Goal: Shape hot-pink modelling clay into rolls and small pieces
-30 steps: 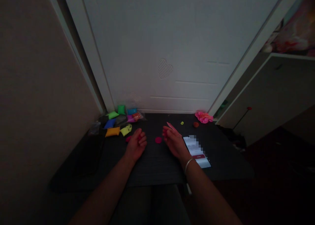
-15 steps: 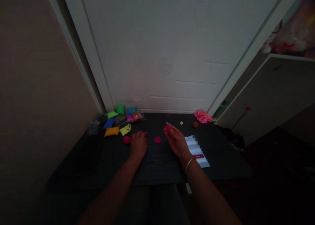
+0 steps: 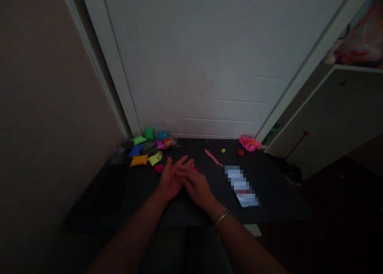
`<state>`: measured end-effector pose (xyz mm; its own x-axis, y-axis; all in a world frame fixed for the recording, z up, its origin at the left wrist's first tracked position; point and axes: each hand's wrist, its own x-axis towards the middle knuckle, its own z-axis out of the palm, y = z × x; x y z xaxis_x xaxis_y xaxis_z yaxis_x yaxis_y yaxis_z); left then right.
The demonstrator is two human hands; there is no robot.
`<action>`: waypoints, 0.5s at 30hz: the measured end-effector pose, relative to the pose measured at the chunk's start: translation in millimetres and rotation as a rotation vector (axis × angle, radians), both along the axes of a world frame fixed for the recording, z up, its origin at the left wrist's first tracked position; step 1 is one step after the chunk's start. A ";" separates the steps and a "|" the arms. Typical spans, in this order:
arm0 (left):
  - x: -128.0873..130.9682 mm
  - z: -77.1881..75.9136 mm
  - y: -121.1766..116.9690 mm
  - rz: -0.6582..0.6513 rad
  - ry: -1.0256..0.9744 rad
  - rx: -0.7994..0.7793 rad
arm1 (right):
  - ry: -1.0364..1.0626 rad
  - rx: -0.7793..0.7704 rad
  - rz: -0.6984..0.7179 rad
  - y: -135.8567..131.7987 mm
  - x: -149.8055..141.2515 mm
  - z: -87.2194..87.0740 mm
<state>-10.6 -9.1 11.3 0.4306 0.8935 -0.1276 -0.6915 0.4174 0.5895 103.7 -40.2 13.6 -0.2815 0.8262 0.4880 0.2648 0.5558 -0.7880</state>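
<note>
My left hand (image 3: 171,181) is turned palm up over the table, its fingers stretched out. My right hand (image 3: 196,184) lies palm down across it, fingers extended over the left palm. Whatever may lie between the palms is hidden. A magenta lump (image 3: 158,169) that looks like modelling clay sits just left of my left hand. Behind my right fingers, a sliver of a flat magenta clay disc (image 3: 196,169) shows. A pink modelling tool (image 3: 213,157) rests on the table beyond my right hand.
Colourful soft packets, such as an orange one (image 3: 139,160), cluster at the back left of the dark table (image 3: 143,210). A lit phone (image 3: 241,186) lies to the right. Farther back are a yellow bit (image 3: 223,150), a reddish-brown lump (image 3: 239,152) and a pink ruffled piece (image 3: 250,143).
My hands have come together, the right laid over the upturned left. The pink tool, earlier by my right fingers, now lies on the table. The magenta piece in my right fingers is out of sight.
</note>
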 end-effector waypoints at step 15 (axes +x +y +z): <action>-2.8 -6.7 -2.7 0.068 0.052 0.087 | -0.577 0.109 -0.327 -2.8 -36.4 18.5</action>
<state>-13.4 -11.9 4.6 0.3637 0.9290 -0.0691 -0.6840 0.3166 0.6571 67.3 -43.0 32.1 -0.2657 0.8677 0.4200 0.7953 0.4435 -0.4132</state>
